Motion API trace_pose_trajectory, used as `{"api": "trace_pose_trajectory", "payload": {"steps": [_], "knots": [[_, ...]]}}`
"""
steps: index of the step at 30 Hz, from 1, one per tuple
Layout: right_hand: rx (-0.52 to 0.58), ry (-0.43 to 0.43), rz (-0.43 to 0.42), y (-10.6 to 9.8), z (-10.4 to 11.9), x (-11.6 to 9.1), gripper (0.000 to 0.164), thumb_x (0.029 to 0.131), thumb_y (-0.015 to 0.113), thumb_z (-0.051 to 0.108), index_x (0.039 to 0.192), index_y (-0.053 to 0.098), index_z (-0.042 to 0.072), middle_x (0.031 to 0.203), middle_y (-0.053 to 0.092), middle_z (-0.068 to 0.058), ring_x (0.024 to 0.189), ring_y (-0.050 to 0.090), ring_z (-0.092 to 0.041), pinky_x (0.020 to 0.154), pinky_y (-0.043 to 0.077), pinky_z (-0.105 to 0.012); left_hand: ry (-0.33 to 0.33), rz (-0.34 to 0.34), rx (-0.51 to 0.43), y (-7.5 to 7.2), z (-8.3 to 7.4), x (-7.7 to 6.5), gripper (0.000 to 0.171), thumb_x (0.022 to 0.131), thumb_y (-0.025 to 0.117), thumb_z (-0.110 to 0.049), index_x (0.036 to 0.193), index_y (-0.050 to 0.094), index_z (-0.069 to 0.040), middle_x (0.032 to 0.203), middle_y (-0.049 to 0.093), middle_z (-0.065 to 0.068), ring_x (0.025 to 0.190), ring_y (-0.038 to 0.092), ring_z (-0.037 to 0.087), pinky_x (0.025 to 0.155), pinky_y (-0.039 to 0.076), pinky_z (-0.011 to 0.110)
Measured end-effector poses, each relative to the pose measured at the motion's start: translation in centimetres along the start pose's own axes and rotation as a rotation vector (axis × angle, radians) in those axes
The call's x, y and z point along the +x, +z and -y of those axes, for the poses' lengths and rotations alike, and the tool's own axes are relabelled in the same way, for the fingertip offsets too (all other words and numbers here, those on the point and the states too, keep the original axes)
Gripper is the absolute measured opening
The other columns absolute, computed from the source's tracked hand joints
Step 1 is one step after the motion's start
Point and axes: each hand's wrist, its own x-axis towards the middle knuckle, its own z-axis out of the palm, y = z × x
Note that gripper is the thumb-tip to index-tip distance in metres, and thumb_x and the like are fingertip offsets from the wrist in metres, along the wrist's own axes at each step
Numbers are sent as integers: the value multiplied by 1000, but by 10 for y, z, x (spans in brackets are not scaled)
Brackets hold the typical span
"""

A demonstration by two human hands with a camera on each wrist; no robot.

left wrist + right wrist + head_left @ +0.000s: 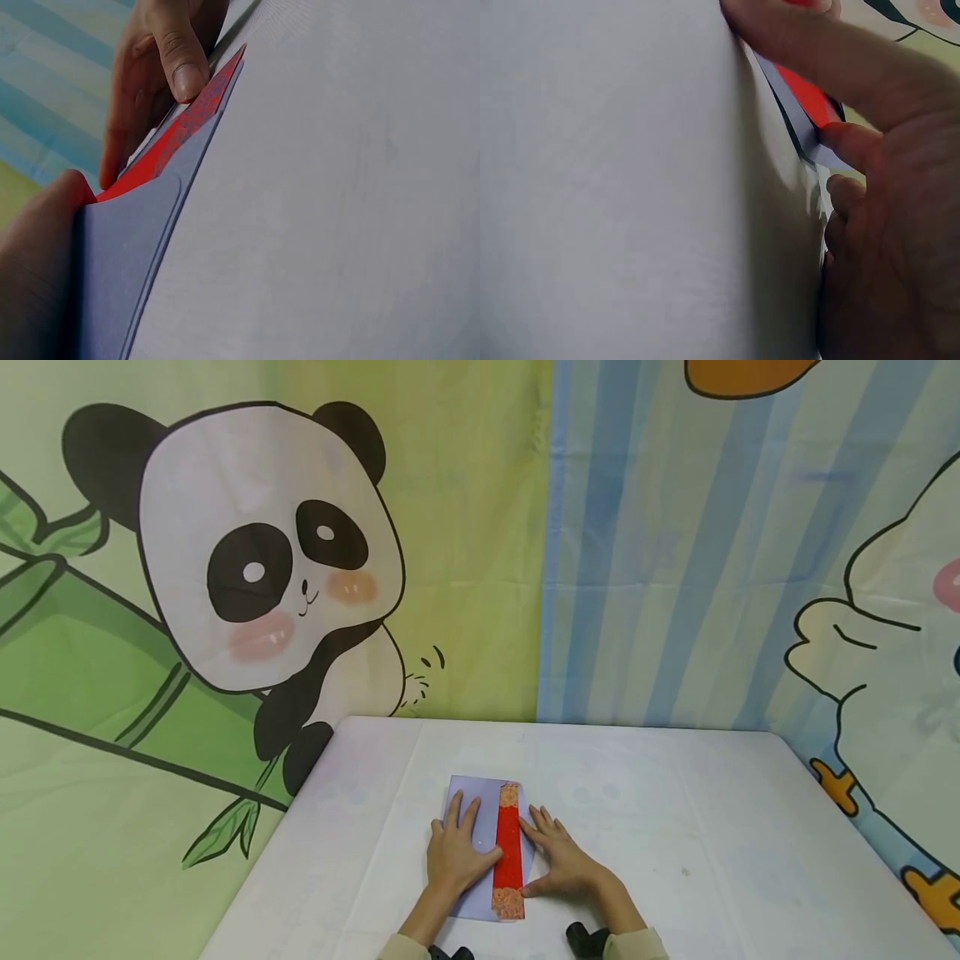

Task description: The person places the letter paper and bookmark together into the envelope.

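Observation:
A lavender booklet or folded card (474, 906) lies on the white table, its exact kind unclear. Along its right side runs a red paper strip (508, 835) with orange-brown patterned ends. My left hand (456, 853) rests on the lavender cover with fingers spread, the thumb reaching the strip's left edge. At the strip's right edge, my right hand (567, 860) touches with thumb and forefinger held apart. In the left wrist view, the lavender cover (142, 247) shows a pressed line near its edge. The right wrist view shows only a sliver of the red strip (802, 94).
The white table (675, 827) stretches out on both sides of the booklet. Behind it hangs a curtain (465, 543) printed with a panda and other cartoon figures. Dark camera mounts (587, 939) sit at both wrists.

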Motion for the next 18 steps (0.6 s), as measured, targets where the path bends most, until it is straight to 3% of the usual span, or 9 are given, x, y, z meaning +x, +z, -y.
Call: {"api": "trace_pose_trajectory", "payload": {"steps": [9, 18], "knots": [[-16, 7, 12, 0, 2, 2, 96, 65, 69, 53, 141, 28, 11, 149, 12, -17, 135, 6, -38, 103, 9, -57, -16, 38, 16, 1, -1, 0, 81, 60, 61, -61, 132, 45, -28, 144, 30, 5, 75, 42, 26, 53, 35, 25], [-132, 15, -43, 7, 8, 3, 97, 66, 64, 60, 141, 28, 10, 147, 16, -18, 134, 9, -38, 104, 10, -55, 7, -2, 15, -1, -1, 1, 80, 58, 61, -59, 129, 49, -26, 141, 34, 6, 74, 43, 28, 54, 35, 27]]}}
